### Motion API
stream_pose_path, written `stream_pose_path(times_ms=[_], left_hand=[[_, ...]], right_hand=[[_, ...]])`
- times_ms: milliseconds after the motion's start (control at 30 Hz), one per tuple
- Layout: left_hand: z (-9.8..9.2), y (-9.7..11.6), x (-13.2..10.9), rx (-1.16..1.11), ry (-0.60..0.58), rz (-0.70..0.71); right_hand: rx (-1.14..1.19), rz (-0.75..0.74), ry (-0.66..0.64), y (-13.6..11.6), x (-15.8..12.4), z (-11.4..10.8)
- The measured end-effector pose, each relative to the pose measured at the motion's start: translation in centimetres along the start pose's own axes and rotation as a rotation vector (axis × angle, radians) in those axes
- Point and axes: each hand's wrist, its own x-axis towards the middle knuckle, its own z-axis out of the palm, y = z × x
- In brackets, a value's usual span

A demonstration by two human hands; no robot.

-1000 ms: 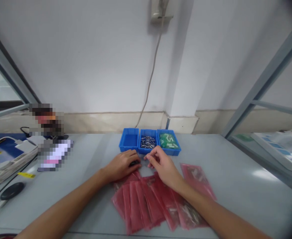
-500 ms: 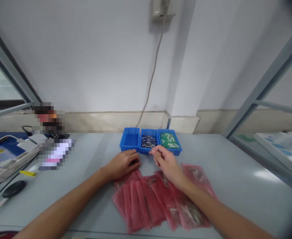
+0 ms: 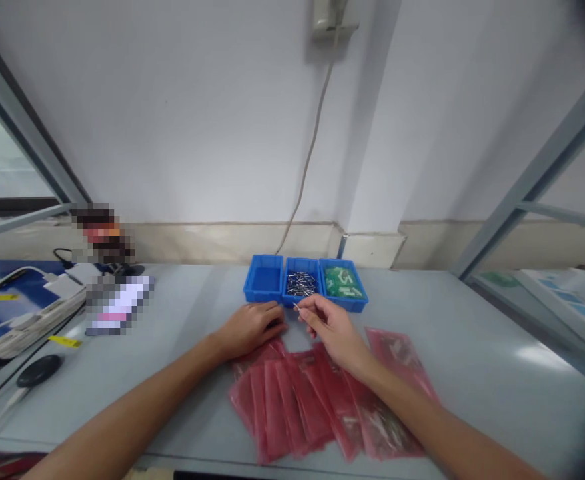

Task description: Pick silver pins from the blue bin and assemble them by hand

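The right hand (image 3: 333,328) pinches a small metal pin (image 3: 296,308) just before the middle blue tray (image 3: 301,283); the left hand (image 3: 252,328), fingers curled (grip unclear), rests on the red bags (image 3: 292,407). A light, steady pinch seems best.

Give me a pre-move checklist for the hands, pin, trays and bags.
1. Pin pinched in right hand fingertips: ok.
2. Left hand resting on table, cupped over something dark: ok; what it covers: cannot tell.
3. Middle tray stocked with metal pins: ok.
4. Right tray stocked with green parts: ok.
5. Left tray contents: looks bare, cannot tell.
6. Red bags fanned flat, under right wrist: ok.
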Motion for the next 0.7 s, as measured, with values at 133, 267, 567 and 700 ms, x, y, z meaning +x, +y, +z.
stream_pose_path(times_ms=[133,267,567,700], left_hand=[[-0.04,-0.04,-0.06,-0.009,0.003,-0.001],[0.02,-0.15,-0.09,-0.016,0.013,0.004],[0.11,-0.19,-0.12,-0.074,0.022,-0.015],[0.19,-0.3,-0.13,-0.084,0.018,-0.008]], right_hand=[[-0.038,-0.011,0.04,-0.1,0.02,-0.16],[-0.043,0.04,0.049,-0.01,-0.12,-0.25],[0.031,0.052,0.061,0.34,0.03,0.18],[0.014,0.001,0.053,0.09,0.07,-0.08]])
